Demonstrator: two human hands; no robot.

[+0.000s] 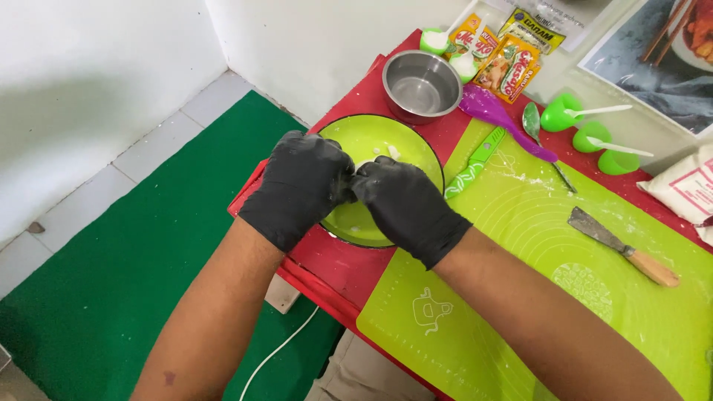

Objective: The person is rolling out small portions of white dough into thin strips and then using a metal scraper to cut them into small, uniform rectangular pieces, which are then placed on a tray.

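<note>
Both hands wear black gloves and meet over a lime-green bowl [379, 137] with a dark rim on a red table [349, 267]. My left hand [301, 186] and my right hand [408, 204] press their fingertips together around a small white piece of dough [362, 165], mostly hidden between the fingers. A few white dough bits [391, 152] stick to the bowl's inside wall behind the hands.
A steel bowl [422, 85] stands behind the green one. On the lime-green mat [520, 245] lie a green knife [475, 162], a purple spatula [494, 115], a spoon [535, 126] and a wooden-handled scraper [624, 249]. Seasoning packets [505, 63], green cups [587, 126] and a flour bag [687, 189] sit behind.
</note>
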